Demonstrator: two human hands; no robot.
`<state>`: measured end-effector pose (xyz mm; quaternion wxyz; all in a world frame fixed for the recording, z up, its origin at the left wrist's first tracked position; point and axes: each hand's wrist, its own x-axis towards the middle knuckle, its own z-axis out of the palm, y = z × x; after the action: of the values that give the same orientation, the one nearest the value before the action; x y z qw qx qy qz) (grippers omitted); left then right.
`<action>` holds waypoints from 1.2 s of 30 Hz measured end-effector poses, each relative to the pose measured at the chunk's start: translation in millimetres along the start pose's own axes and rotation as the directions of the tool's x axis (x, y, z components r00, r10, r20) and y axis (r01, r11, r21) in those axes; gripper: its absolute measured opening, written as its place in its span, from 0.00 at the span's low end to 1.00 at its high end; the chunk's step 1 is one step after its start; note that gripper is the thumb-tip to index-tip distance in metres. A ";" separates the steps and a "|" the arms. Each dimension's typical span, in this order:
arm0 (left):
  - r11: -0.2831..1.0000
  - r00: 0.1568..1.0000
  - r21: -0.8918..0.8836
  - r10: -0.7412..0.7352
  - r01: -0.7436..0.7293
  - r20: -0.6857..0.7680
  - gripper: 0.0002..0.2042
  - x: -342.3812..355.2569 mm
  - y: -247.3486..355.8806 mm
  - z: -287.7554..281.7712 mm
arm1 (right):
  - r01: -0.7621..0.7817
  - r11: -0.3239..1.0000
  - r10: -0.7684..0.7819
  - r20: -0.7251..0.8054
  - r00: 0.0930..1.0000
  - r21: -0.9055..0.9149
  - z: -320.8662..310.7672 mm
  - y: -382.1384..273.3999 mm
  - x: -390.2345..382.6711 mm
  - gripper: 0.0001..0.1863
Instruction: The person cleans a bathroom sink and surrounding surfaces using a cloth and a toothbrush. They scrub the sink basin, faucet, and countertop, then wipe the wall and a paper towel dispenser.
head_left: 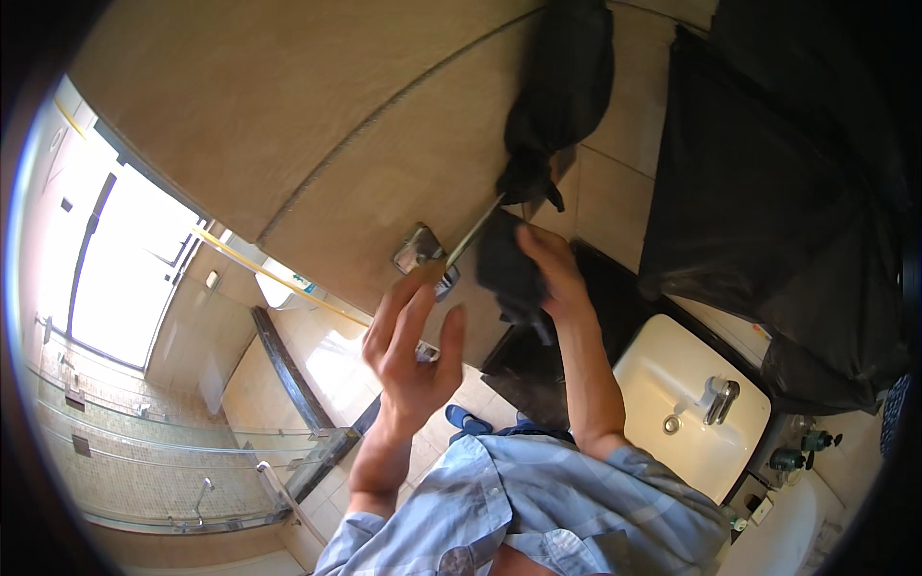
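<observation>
My right hand is closed round a crumpled black cloth-like bundle, thumb on its upper side. To its left my left hand is raised, thumb apart from the stretched fingers. A thin pale strip runs slantwise from those fingertips up to the gathered lower end of a long black bundle. Whether the fingers touch the strip, and what it is, I cannot make out. Just behind the left fingertips, a metal fitting sits on a beige panel.
At the right is a white washbasin with a chrome tap in a black counter. Large black sheeting hangs above it. Pump bottles stand beyond. A glass shower screen and a bright window lie left.
</observation>
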<state>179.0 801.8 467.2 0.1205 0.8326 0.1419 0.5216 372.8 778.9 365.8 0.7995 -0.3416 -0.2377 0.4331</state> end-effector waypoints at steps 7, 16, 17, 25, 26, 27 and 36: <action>0.956 0.948 -0.126 -0.283 0.265 -0.146 0.17 -76.8 -31.5 -42.2 | 0.546 0.793 -0.423 -0.403 0.812 0.268 16.7 -29.5 -29.8 0.13; 0.940 0.931 -0.228 -0.300 0.252 -0.206 0.18 -82.3 -36.3 -32.0 | 0.671 0.074 -0.823 0.335 0.459 -0.737 163.0 -13.9 20.9 0.27; 0.948 0.928 -0.219 -0.283 0.232 -0.244 0.17 -83.8 -34.9 -35.0 | 0.736 -0.032 -0.815 0.443 0.372 -0.676 166.0 -6.2 15.2 0.27; 0.904 0.725 -0.416 -0.222 -0.098 -0.652 0.09 -70.7 -35.9 -43.4 | 0.808 -0.053 -0.633 0.645 0.428 -0.587 183.8 41.1 -35.7 0.39; 0.901 0.726 -0.419 -0.214 -0.112 -0.654 0.09 -68.7 -36.8 -44.9 | 0.777 -0.129 -0.624 0.659 0.419 -0.616 181.0 32.6 -26.3 0.39; 0.915 0.737 -0.391 -0.195 -0.101 -0.647 0.10 -67.0 -36.7 -45.3 | 0.728 -0.139 -0.630 0.627 0.457 -0.671 184.1 17.5 -17.0 0.40; 0.916 0.752 -0.401 -0.261 -0.005 -0.605 0.08 -75.2 -42.7 -39.9 | 0.653 -0.203 -0.701 0.574 0.424 -0.730 209.8 7.5 -3.8 0.46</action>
<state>107.0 816.5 406.6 0.2583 0.5493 0.1294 0.7841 225.0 849.9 497.0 0.5506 -0.5450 -0.5587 -0.2960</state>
